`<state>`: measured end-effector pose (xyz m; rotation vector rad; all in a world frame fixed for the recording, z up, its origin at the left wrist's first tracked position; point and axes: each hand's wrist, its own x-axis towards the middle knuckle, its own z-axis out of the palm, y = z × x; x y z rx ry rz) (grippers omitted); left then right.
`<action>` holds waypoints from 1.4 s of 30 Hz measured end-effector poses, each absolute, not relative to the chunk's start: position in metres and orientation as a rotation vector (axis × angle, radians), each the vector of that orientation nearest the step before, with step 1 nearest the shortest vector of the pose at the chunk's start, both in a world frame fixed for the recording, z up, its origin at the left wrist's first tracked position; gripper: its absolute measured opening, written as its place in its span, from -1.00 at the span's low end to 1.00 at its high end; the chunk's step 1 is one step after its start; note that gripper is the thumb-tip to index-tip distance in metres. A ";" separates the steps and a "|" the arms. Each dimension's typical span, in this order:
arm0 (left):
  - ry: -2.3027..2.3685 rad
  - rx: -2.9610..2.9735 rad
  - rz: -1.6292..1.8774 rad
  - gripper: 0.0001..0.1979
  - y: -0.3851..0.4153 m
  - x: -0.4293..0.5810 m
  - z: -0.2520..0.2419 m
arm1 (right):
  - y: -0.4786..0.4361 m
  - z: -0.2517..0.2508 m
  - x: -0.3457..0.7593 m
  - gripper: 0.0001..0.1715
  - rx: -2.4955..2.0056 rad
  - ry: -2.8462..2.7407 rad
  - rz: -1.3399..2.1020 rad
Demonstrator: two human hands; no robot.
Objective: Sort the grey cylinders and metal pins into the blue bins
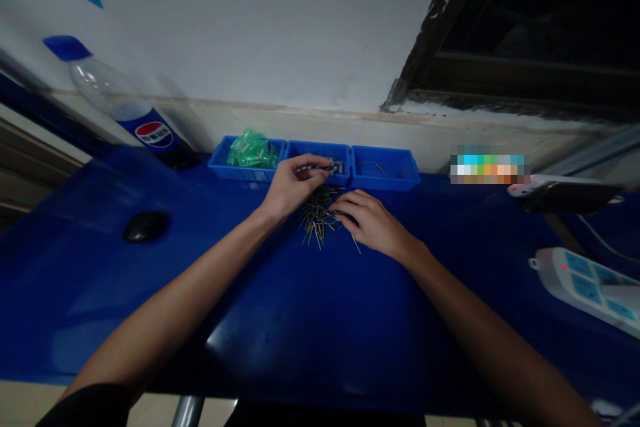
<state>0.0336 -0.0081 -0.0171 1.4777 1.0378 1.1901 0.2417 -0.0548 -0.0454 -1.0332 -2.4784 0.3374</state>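
Observation:
My left hand [293, 188] is over the front edge of the middle blue bin [295, 152], thumb and fingers closed on a slim dark metal piece [320, 167]. Small grey metal parts [339, 165] lie in that bin behind the fingertips. Just in front of it, a loose pile of thin metal rods [315, 217], resembling small drill bits, is spread on the blue tabletop [310, 313]. At the pile's right side my right hand [370, 220] has its fingertips pinched together; what they grip is too small to make out. One rod [357, 244] sticks out below that hand.
The left bin [217, 163] holds green plastic pieces [253, 150]; the right bin [407, 177] has a few thin rods. A Pepsi bottle [145, 123] and a black mouse [145, 227] are leftward. On the right are a phone [570, 197] and a white power strip [553, 273].

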 end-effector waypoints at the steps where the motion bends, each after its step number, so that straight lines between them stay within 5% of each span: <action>1: 1.036 1.477 1.188 -0.77 -0.008 0.034 -0.018 | -0.056 -0.046 0.240 -0.67 -1.052 -2.463 0.335; 12: 1.049 1.498 1.190 -0.77 -0.008 0.034 -0.018 | -0.059 -0.053 0.234 -0.54 -1.014 -2.375 0.359; 28: 0.947 1.628 1.058 -0.76 -0.008 0.032 -0.021 | -0.058 -0.041 0.229 -0.90 -1.104 -1.669 0.660; 42: 0.824 1.520 0.892 -0.80 -0.015 0.035 -0.014 | -0.053 -0.036 0.225 -0.72 -1.097 -1.288 0.910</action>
